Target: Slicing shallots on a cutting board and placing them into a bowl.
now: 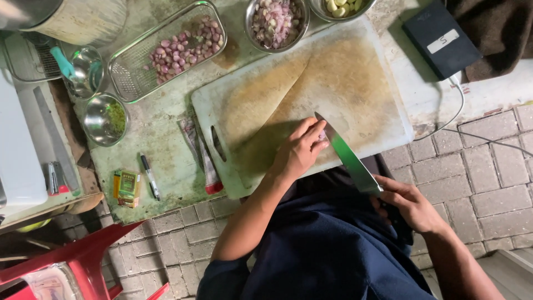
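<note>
My left hand (pixel 300 149) presses a small purple shallot (pixel 321 135) against the stained white cutting board (pixel 355 72); most of the shallot is hidden under my fingers. My right hand (pixel 410 205) grips the dark handle of a long kitchen knife (pixel 347 154), whose blade runs up and left with its tip right beside the shallot and my left fingertips. A metal mesh tray (pixel 130 83) of whole shallots sits beyond the board at the left. A steel bowl of peeled shallots (pixel 276 22) stands at the top.
A bowl of garlic cloves (pixel 341 8) is at the top. Two small steel bowls (pixel 102 119), a marker pen (pixel 150 176), a small yellow box (pixel 127 188) and a plastic wrapper (pixel 201 153) lie left of the board. A dark device (pixel 441 39) with a cable sits top right. A red chair (pixel 83 261) stands lower left.
</note>
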